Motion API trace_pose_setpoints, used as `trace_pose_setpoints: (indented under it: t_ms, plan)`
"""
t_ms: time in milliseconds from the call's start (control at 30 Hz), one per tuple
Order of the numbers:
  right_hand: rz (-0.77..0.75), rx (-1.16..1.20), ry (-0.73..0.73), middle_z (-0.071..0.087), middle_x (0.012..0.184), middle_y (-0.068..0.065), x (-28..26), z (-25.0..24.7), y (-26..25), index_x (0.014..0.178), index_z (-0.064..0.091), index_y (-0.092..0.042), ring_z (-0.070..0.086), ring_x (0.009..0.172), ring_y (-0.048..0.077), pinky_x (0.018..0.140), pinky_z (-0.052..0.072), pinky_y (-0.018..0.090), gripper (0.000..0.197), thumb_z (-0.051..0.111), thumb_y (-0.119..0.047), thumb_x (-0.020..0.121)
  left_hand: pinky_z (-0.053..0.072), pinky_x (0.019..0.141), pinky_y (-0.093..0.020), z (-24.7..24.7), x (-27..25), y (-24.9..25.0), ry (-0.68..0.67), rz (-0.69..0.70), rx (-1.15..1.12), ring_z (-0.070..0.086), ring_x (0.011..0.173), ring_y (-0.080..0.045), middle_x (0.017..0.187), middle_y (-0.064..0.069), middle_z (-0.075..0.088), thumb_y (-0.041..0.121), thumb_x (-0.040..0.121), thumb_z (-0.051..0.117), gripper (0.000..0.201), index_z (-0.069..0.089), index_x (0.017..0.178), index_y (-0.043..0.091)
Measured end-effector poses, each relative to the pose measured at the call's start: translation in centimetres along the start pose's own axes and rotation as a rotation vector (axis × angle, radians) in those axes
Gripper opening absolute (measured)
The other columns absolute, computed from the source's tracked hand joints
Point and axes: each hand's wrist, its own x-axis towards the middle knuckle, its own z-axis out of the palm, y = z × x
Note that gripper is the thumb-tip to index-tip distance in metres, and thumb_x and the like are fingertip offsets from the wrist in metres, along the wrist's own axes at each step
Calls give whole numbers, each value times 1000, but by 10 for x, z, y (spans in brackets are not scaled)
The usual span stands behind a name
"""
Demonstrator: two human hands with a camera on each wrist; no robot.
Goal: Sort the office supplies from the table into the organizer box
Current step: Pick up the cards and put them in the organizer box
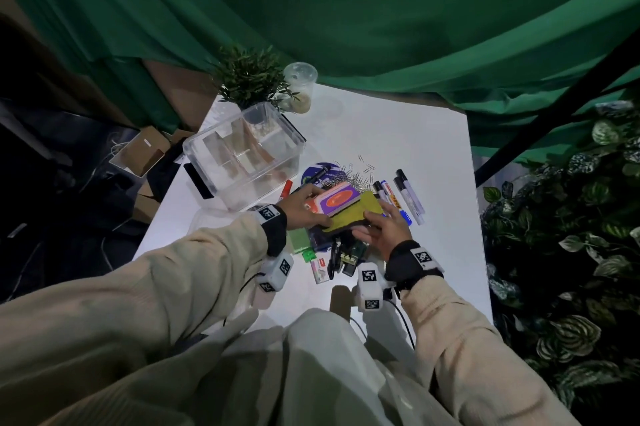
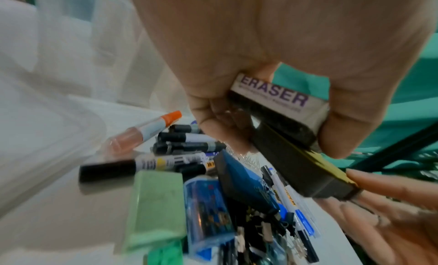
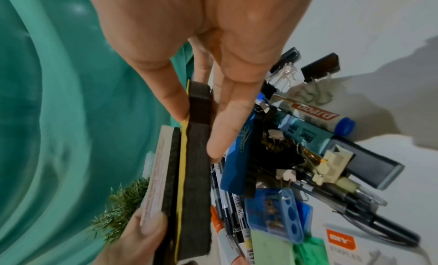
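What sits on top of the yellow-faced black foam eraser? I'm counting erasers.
A second whiteboard eraser with a purple-and-orange label lies stacked on the yellow-faced eraser, both held by the left hand and right hand. Their touching faces are hidden.

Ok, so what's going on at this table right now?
A person is sorting office supplies. The left hand grips a purple-topped board eraser stacked on a yellow one, while the right hand steadies the yellow eraser's end. Both are lifted above a pile of markers, pens and clips on the white table. The clear organizer box behind looks empty so far.
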Motion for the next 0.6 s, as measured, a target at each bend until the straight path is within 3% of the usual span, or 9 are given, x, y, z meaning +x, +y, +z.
trace_pose_setpoints:
  t_ms: [67,200,267,367,400,467,533,600]
  plan:
    - [-8,-26,-55,65,101,21,-1,5,-6,131,45,-19,69,74,34,63,61,35,49,50,7,90,45,73,-19,-6,0,5,1,60,96,58,89,-13,115,3,58,35,72,80,69,45,131,31]
    - [4,-64,-151,61,111,22,-1,16,-15,135,44,-15,66,89,38,74,60,39,57,40,13,85,41,82,-19,-11,-2,16,-29,160,240,54,97,-12,117,5,56,42,73,78,78,39,140,37]
    - [7,-68,-182,62,111,20,-1,17,-19,131,48,-12,66,91,38,82,57,43,49,42,5,85,41,85,-20,-12,-5,17,-39,196,280,54,100,-12,120,5,56,41,72,79,80,38,141,38]
    - [54,-97,-193,67,101,17,0,16,-25,116,56,-12,67,90,38,86,55,48,30,55,-19,87,42,85,-21,-22,-11,18,-56,245,365,56,99,-12,119,6,58,32,71,81,78,42,138,40]
    - [69,-150,-203,68,100,15,0,18,-27,111,58,-14,66,91,36,83,56,46,29,61,-24,85,43,86,-21,-27,-13,18,-69,260,389,56,100,-12,120,3,59,28,70,81,77,44,137,39]
    - [70,-296,-250,67,98,11,3,28,-30,101,58,-19,64,84,27,65,54,33,32,73,-29,75,41,92,-23,-42,-18,20,-84,314,469,54,106,-14,120,-1,58,21,69,81,74,49,135,34]
    - [39,-409,-285,65,93,9,6,45,-33,95,55,-22,61,74,21,54,48,26,29,76,-23,75,40,94,-23,-63,-22,20,-63,332,545,53,107,-14,118,0,57,22,69,81,72,51,134,32]
    - [-9,-463,-302,65,88,9,6,70,-37,100,56,-21,60,67,20,49,49,24,28,73,-13,79,39,95,-23,-92,-27,14,-8,299,564,51,108,-13,122,0,55,24,68,82,76,49,136,29]
